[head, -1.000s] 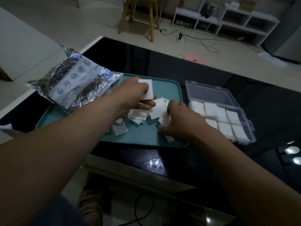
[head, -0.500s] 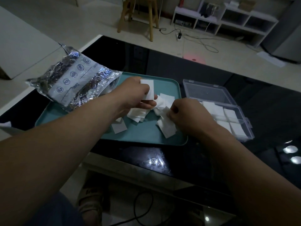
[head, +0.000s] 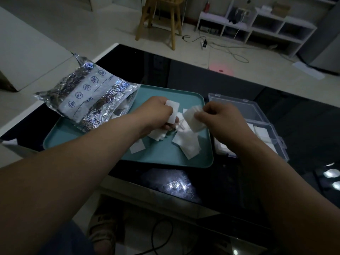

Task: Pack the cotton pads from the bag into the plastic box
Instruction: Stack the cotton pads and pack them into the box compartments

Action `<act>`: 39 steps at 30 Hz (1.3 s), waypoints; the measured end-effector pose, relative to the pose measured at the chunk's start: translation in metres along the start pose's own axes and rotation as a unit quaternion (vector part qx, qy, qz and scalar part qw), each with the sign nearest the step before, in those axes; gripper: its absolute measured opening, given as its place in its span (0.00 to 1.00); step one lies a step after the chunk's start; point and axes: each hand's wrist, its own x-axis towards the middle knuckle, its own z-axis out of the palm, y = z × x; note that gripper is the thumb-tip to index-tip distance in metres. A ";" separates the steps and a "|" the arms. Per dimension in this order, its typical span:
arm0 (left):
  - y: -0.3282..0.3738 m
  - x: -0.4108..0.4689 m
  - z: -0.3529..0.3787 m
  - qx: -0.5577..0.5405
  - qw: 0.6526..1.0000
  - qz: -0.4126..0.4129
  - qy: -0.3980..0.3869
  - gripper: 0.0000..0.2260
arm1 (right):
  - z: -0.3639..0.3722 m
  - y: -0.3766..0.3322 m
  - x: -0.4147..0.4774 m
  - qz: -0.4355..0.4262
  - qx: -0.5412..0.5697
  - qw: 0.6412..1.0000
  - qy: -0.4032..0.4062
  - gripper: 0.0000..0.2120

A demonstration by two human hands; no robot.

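Right grip (head: pixel 220 116) pinching cotton pad (head: pixel 193 119) edge, left grip (head: pixel 156 111) clutching pads (head: pixel 173 112)

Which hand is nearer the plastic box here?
Right. The right hand hovers at the right edge of the tray, just beside the plastic box; the left hand is farther left, over the tray's middle.

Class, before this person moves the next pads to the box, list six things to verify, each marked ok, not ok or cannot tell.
1. Lid of the plastic box open: ok.
2. Pinch of the right hand on a few cotton pads: ok.
3. Grip of the left hand on a pad stack: ok.
4. Free room in the box: cannot tell, the right arm hides part.
5. The tray emptied of loose pads: not ok, several lie there.
6. The bag off the path to the box: ok.
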 end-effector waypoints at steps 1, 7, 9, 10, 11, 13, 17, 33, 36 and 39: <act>0.001 0.001 0.000 -0.033 0.999 -0.004 0.000 0.13 | -0.001 -0.001 0.001 0.030 0.061 0.998 0.006 0.08; 0.009 -0.004 0.003 -0.216 0.972 -0.064 -0.067 0.14 | 0.001 -0.008 0.000 0.118 0.332 0.931 -0.093 0.08; 0.008 -0.008 0.005 -0.213 0.968 -0.063 -0.116 0.16 | 0.005 -0.009 -0.001 0.121 0.328 0.930 -0.113 0.08; 0.008 -0.009 0.006 -0.203 0.968 -0.060 -0.137 0.16 | 0.007 -0.010 -0.001 0.122 0.315 0.934 -0.114 0.07; 0.009 -0.011 0.006 -0.195 0.967 -0.059 -0.153 0.16 | 0.009 -0.010 0.000 0.125 0.299 0.940 -0.110 0.06; 0.010 -0.012 0.004 -0.194 0.965 -0.068 -0.166 0.18 | 0.010 -0.009 0.000 0.136 0.273 0.948 -0.093 0.07; 0.012 -0.013 0.002 -0.203 0.955 -0.089 -0.195 0.21 | 0.012 -0.011 -0.002 0.137 0.245 0.957 -0.068 0.08; 0.011 -0.020 0.010 -0.165 0.977 -0.067 -0.119 0.08 | 0.013 -0.005 0.002 0.036 0.146 0.988 -0.026 0.03; 0.011 -0.011 0.007 -0.209 0.976 -0.050 -0.035 0.05 | 0.009 -0.002 0.000 0.009 0.029 0.999 -0.036 0.04; 0.010 -0.008 0.003 -0.203 0.979 -0.031 0.000 0.07 | 0.016 0.002 -0.007 -0.018 -0.179 0.979 -0.097 0.08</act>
